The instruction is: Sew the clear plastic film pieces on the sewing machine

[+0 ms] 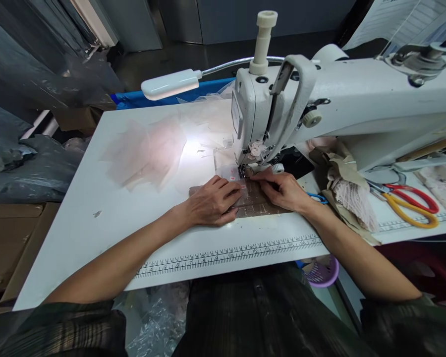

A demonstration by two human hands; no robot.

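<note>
Under the needle of a white sewing machine (254,109) lies a small piece of sheer, pale fabric (228,172) with reddish marks. My left hand (213,201) rests on it just left of the presser foot (242,171), fingers slightly bent and thumb apart. On the other side of the foot, my right hand (282,191) has thumb and index finger pinched close to the needle; what is between them is too small to make out. A brownish, see-through plate (262,206) lies beneath both hands.
Pale pink tulle (148,153) is heaped on the left of the white table (82,238). A lamp (171,84) lights it. Red- and yellow-handled scissors (412,206) and lace (353,198) in brown paper lie at right. A purple basket (323,272) hangs below the edge.
</note>
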